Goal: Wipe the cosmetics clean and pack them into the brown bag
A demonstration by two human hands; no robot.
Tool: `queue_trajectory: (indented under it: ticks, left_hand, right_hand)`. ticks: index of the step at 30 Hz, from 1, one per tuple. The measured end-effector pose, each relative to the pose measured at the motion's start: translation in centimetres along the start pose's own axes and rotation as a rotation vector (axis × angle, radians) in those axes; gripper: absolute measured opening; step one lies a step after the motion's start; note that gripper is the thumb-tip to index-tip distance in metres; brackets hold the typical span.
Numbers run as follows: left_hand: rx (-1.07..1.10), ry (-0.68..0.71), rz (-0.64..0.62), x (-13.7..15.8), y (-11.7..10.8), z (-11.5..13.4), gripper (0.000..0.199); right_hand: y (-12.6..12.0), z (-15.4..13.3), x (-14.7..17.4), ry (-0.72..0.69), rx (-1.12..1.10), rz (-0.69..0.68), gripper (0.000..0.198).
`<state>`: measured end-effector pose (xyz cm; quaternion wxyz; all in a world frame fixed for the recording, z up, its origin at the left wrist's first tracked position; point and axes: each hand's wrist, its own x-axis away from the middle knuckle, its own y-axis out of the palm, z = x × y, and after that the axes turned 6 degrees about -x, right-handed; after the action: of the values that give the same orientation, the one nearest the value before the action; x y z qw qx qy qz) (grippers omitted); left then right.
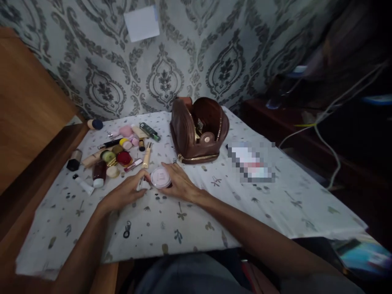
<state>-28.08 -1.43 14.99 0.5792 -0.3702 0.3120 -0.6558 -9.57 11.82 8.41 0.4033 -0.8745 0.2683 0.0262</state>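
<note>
My right hand (181, 182) is closed around a round, pale pink powder jar (160, 178) with a clear rim, just above the tablecloth. Beside it, my left hand (126, 190) is closed on a small white object (143, 183), whose kind the fingers hide. Beyond both hands stands a brown cosmetic bag (199, 141), unzipped, its dark inside partly showing. Left of the bag lie several cosmetics: a cream-coloured tube (147, 156), a red round jar (124, 158), a dark brown bottle with a white cap (99, 173) and a green tube (150, 132).
A phone (251, 162), its screen blurred out, lies right of the bag. The patterned white tablecloth (183, 228) covers the table. A wooden panel (33, 81) rises at the left, and a white cable (332, 149) hangs at the right.
</note>
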Motion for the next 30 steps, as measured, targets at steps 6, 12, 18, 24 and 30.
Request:
queue_trajectory:
  ticks: [6, 12, 18, 24, 30]
  left_hand:
    - [-0.009, -0.027, 0.32, -0.5, 1.0, -0.9, 0.019]
    - [-0.081, 0.038, 0.63, -1.6, 3.8, 1.0, 0.022]
    - [-0.168, 0.328, 0.465, -2.4, 5.5, 2.1, 0.024]
    - [-0.28, 0.348, 0.536, -3.0, 6.8, 0.7, 0.035]
    - [-0.262, 0.186, 0.546, -3.6, 7.2, 0.6, 0.038]
  right_hand:
    - [0.2, 0.0, 0.0, 0.018, 0.018, 0.022, 0.086]
    - [0.6, 0.3, -0.1, 0.071, 0.064, 0.061, 0.095]
    - [0.6, 0.4, 0.0, 0.032, 0.047, 0.093, 0.065]
    - [0.2, 0.4, 0.0, 0.017, 0.058, 0.075, 0.054]
    - [-0.1, 0.2, 0.0, 0.042, 0.038, 0.059, 0.063]
